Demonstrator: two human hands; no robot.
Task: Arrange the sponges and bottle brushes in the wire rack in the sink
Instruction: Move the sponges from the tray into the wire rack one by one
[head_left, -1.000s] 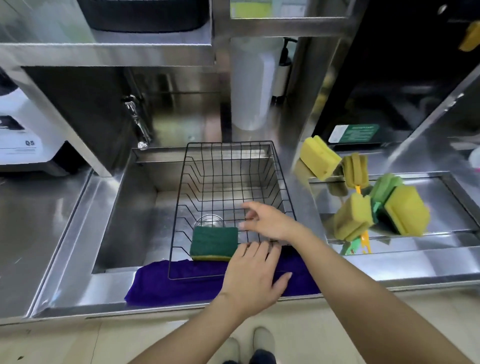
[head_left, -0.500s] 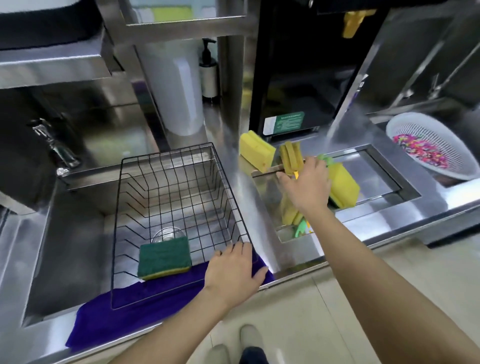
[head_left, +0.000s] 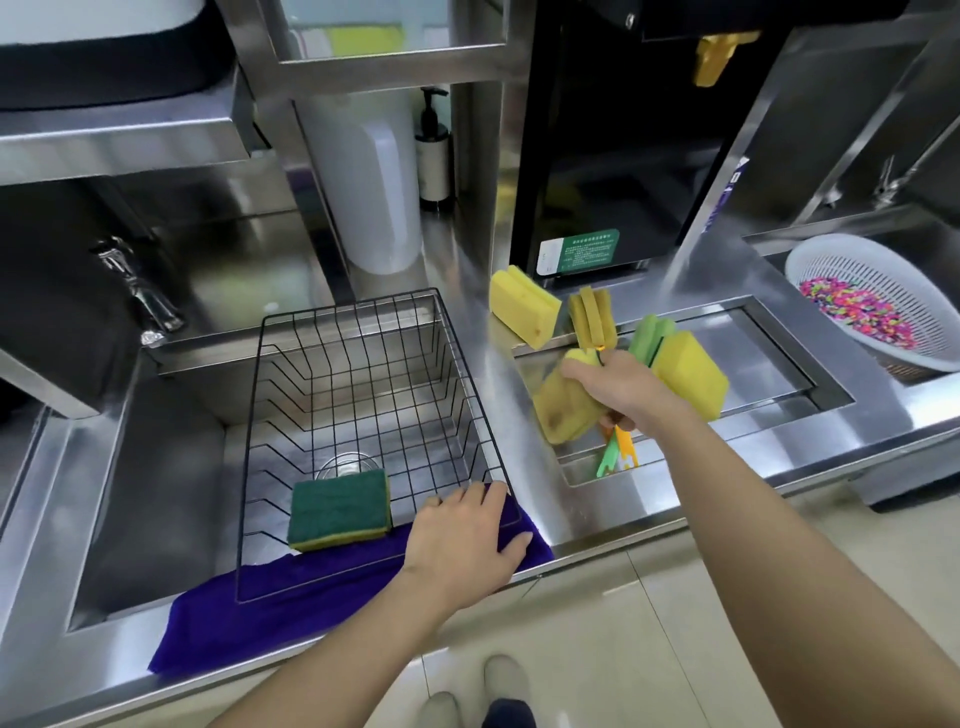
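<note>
Down in the sink, the rack (head_left: 363, 415) holds one green sponge (head_left: 340, 509) at its near-left corner. Left hand (head_left: 462, 545) lies flat and open on the rack's near-right rim. Right hand (head_left: 618, 389) is clenched around a brush (head_left: 592, 317), handle pointing toward me, among sponges right of the rack.

Green-topped sponge (head_left: 340, 506), black wire rack (head_left: 363, 374), purple cloth (head_left: 291, 613).

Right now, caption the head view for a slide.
Left hand steadies the wire rack; right hand grips sponges and brushes.
</note>
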